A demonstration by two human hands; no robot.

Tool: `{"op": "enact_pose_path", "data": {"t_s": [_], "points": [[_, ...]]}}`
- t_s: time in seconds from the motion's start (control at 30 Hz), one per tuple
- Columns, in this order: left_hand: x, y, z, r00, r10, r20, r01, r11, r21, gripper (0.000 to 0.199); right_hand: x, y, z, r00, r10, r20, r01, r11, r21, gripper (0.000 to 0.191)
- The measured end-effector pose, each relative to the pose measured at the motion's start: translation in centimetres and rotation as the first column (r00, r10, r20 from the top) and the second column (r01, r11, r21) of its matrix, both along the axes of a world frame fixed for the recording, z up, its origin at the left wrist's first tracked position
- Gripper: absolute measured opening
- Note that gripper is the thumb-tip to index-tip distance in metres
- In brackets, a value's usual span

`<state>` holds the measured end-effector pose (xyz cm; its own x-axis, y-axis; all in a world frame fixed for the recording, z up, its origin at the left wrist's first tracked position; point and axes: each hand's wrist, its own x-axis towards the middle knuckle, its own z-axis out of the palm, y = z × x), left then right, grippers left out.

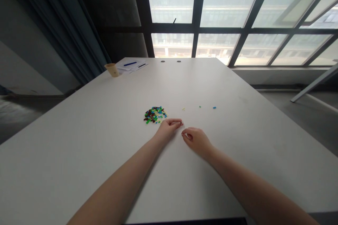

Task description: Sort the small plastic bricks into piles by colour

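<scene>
A pile of tiny toy building bricks (154, 115) in brown, green, blue and pale yellow lies on the white table (111, 123). Just right of the pile, my left hand (170, 126) is closed in a pinch, with a small dark piece showing at its fingertips. My right hand (196, 139) is slightly nearer and to the right, thumb and forefinger pressed together; whatever they hold is too small to make out. The two hands are close but apart. Beyond them lie a pale yellow brick (183, 109), a green brick (200, 107) and a blue brick (214, 107), spaced in a row.
At the far left of the table stands a tan paper cup (112, 70), beside papers (126, 67) with a blue pen (130, 64) and a dark pen (142, 65). Two round inserts sit near the far edge. Large windows (171, 0) rise behind; a dark curtain hangs left.
</scene>
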<state>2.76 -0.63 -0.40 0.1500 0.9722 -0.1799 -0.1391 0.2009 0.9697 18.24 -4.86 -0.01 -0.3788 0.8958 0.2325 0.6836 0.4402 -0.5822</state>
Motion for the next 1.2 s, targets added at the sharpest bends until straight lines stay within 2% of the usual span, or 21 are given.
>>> {"op": "enact_pose_path", "data": {"t_s": [0.1,0.27,0.43,0.6,0.9,0.97,1.07,1.2], "points": [[0.4,-0.1,0.0,0.984,0.004,0.175,0.012,0.995,-0.094,0.030,0.7,0.4,-0.1,0.999,0.025,-0.035,-0.026,1.000,-0.013,0.017],[0.4,0.1,0.3,0.974,0.026,0.223,0.003,0.992,-0.128,0.032,1.3,0.3,-0.2,0.996,0.047,-0.075,-0.050,0.998,-0.046,0.017],[0.2,0.3,0.6,0.991,0.021,0.135,-0.029,0.998,0.058,0.031,1.4,0.3,-0.2,0.992,0.093,-0.089,-0.098,0.994,-0.055,0.016],[0.0,0.2,0.8,0.999,0.052,-0.002,-0.050,0.969,0.243,0.019,1.3,0.4,-0.2,0.992,0.079,-0.095,-0.086,0.994,-0.072,0.016],[0.0,-0.3,0.8,0.984,0.091,-0.154,-0.032,0.938,0.345,0.010,1.3,0.5,-0.1,0.991,0.066,-0.113,-0.075,0.995,-0.071,0.017],[0.1,-0.8,1.4,0.971,0.107,-0.212,-0.009,0.908,0.420,0.008,1.4,0.5,-0.1,0.991,0.064,-0.115,-0.072,0.995,-0.064,0.017],[0.2,-1.8,2.6,0.926,0.148,-0.347,0.078,0.825,0.559,0.007,1.4,0.6,-0.3,0.990,0.060,-0.125,-0.066,0.997,-0.048,0.017],[0.3,-2.5,3.7,0.888,0.178,-0.425,0.150,0.761,0.631,0.010,1.4,0.7,-0.2,0.985,0.039,-0.169,-0.041,0.999,-0.004,0.016]]}}
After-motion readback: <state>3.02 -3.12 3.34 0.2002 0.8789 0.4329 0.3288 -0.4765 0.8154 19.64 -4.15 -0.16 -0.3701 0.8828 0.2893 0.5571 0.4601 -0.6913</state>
